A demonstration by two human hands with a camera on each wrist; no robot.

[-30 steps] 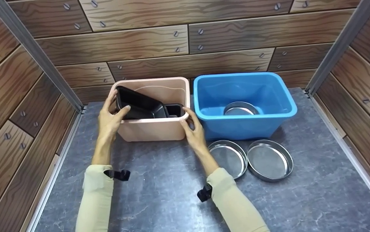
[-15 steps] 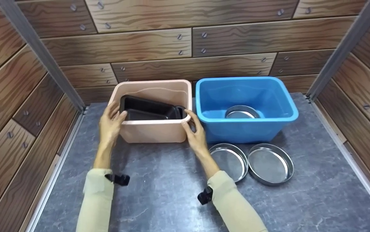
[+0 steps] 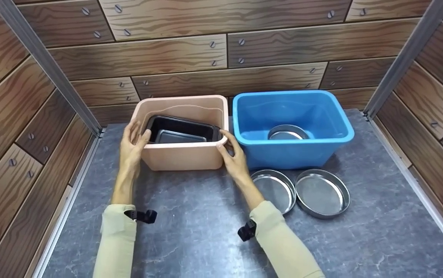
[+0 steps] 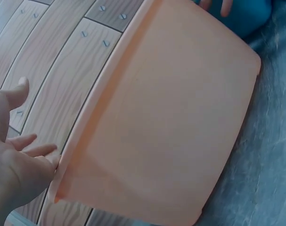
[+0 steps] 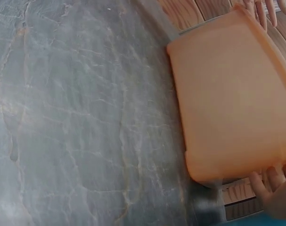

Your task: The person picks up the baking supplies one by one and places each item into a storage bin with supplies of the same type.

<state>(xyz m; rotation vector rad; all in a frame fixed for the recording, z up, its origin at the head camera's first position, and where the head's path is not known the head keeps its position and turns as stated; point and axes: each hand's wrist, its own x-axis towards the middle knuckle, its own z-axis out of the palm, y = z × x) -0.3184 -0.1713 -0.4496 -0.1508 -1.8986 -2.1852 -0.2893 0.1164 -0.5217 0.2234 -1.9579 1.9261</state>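
A black rectangular loaf pan point(image 3: 183, 136) lies inside the pink plastic bin point(image 3: 183, 157), slightly slanted, with its lower part hidden by the front wall. My left hand point(image 3: 131, 150) is at the bin's left front corner, thumb raised over the rim. In the left wrist view that hand point(image 4: 18, 160) has its fingers spread loosely against the rim and holds nothing. My right hand point(image 3: 236, 160) grips the bin's right front corner, thumb at the front and fingers round the side. The right wrist view shows the right hand point(image 5: 277, 190) at the bin's end.
To the right stands a blue bin point(image 3: 287, 154) with a round metal pan point(image 3: 288, 133) inside. In front of it, two more round metal pans, one left point(image 3: 271, 189) and one right point(image 3: 322, 193), lie on the grey marbled table point(image 3: 190, 231). Wood-patterned walls point(image 3: 275, 50) enclose the table.
The black loaf pan, earlier tilted up in my left hand, has gone down into the pink bin and lies flatter. My left hand has let go of it. The right hand stays at the corner.
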